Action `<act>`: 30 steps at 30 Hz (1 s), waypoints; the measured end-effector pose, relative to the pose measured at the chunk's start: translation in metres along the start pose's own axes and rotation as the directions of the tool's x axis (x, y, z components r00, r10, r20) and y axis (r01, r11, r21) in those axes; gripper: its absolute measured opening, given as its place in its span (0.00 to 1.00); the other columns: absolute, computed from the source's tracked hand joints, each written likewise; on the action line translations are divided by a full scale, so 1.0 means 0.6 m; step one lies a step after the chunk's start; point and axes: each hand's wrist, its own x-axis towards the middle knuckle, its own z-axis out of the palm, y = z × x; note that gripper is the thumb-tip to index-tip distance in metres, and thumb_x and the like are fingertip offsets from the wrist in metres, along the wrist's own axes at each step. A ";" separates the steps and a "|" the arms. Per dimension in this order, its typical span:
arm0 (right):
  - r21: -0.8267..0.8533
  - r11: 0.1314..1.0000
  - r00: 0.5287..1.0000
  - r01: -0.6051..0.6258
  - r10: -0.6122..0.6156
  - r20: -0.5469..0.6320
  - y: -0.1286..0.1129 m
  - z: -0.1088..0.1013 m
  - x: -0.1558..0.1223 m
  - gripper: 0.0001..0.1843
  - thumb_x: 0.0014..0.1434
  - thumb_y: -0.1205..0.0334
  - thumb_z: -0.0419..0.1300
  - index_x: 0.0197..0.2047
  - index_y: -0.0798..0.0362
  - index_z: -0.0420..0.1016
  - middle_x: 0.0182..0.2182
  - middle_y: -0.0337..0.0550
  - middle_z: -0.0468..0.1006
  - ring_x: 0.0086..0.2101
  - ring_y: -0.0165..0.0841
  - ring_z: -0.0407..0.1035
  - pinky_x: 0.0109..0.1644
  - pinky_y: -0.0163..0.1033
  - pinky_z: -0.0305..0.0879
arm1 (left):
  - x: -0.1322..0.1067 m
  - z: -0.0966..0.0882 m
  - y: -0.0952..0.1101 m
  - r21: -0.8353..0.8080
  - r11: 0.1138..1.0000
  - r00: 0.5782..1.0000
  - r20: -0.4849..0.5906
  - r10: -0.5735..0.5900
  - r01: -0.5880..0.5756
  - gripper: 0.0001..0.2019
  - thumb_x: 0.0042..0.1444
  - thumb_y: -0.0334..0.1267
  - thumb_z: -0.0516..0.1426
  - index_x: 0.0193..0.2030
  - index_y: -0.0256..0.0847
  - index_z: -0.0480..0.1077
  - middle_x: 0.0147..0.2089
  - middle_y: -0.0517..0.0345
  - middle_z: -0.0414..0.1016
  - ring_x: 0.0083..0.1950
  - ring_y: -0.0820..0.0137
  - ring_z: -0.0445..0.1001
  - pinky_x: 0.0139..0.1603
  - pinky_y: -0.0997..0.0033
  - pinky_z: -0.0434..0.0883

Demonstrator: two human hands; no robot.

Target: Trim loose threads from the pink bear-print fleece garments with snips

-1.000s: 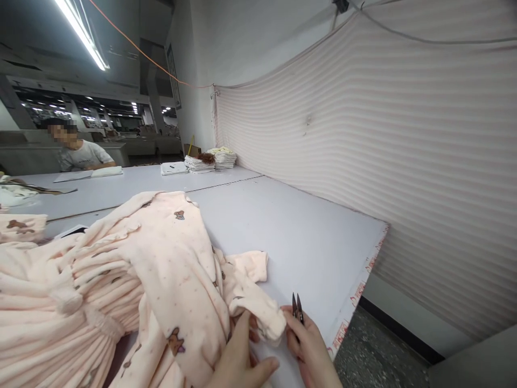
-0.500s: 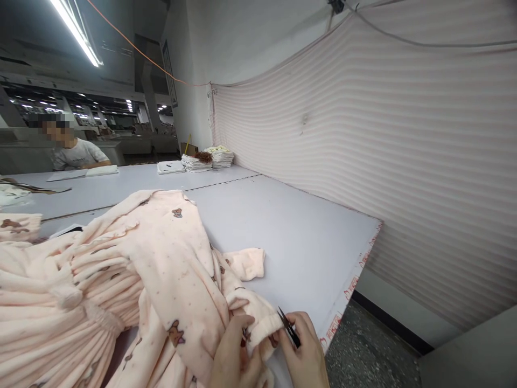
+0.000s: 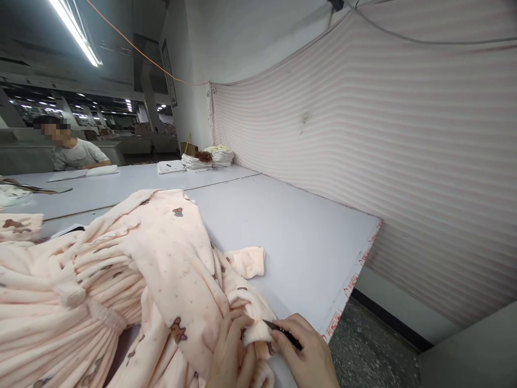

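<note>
striped cloth (image 3: 363, 156) lines a pale wall (image 3: 250, 37) above speckled floor (image 3: 371, 339); a tube light (image 3: 74, 32) glows overhead.

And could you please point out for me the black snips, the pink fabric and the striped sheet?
Black snips (image 3: 284, 332): head view, middle of their visible length.
Pink fabric (image 3: 177, 269): head view, smooth draped part.
Striped sheet (image 3: 351, 151): head view, broad middle.

We see soft matt plush in the pink garment (image 3: 177, 264), dark metal in the snips (image 3: 284, 333), a smooth tabletop (image 3: 283, 215) with faint sheen, thin matt cloth in the striped hanging (image 3: 388, 151), rough-looking floor (image 3: 369, 334).
</note>
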 end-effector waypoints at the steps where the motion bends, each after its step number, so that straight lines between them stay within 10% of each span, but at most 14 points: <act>1: -0.005 1.000 1.000 -0.001 0.001 -0.004 -0.001 0.001 0.001 0.11 0.60 0.53 0.56 0.40 0.44 0.79 0.34 0.39 0.79 0.35 0.34 0.75 0.35 0.31 0.68 | 0.000 0.001 0.000 -0.013 1.000 0.999 -0.032 -0.006 0.006 0.12 0.47 0.29 0.58 0.40 0.44 0.70 0.45 0.46 0.71 0.54 0.51 0.65 0.58 0.56 0.58; 9: -0.017 0.999 0.999 -0.048 0.048 -0.011 0.015 0.009 -0.009 0.11 0.59 0.53 0.57 0.43 0.45 0.75 0.38 0.39 0.79 0.39 0.35 0.75 0.41 0.33 0.68 | -0.004 0.004 0.010 0.035 0.999 0.997 -0.066 0.028 -0.025 0.14 0.54 0.33 0.55 0.48 0.43 0.69 0.52 0.45 0.67 0.56 0.54 0.63 0.56 0.59 0.61; 12: -0.050 0.996 0.996 -0.069 0.066 -0.060 0.023 0.024 -0.012 0.12 0.55 0.58 0.59 0.44 0.45 0.72 0.40 0.38 0.79 0.39 0.36 0.75 0.39 0.34 0.69 | 0.001 0.001 0.011 -0.050 0.991 0.991 0.048 -0.125 0.127 0.13 0.54 0.38 0.57 0.46 0.42 0.73 0.47 0.46 0.72 0.52 0.54 0.66 0.56 0.60 0.60; 17: -0.080 0.991 0.986 -0.107 0.095 -0.139 0.021 0.045 0.001 0.05 0.60 0.57 0.54 0.34 0.46 0.68 0.28 0.35 0.77 0.30 0.34 0.74 0.31 0.34 0.65 | 0.015 -0.010 -0.004 -0.401 0.602 0.717 0.273 -0.642 0.691 0.15 0.51 0.45 0.61 0.42 0.39 0.75 0.43 0.51 0.77 0.53 0.54 0.68 0.58 0.57 0.61; 30: -0.109 0.972 0.978 0.207 -0.207 0.017 0.012 0.033 -0.008 0.14 0.62 0.60 0.55 0.50 0.41 0.74 0.39 0.40 0.79 0.36 0.35 0.74 0.38 0.35 0.68 | 0.036 -0.019 0.016 -0.621 0.251 0.647 0.567 -0.510 0.743 0.18 0.47 0.44 0.61 0.41 0.32 0.73 0.40 0.44 0.79 0.51 0.53 0.74 0.51 0.60 0.69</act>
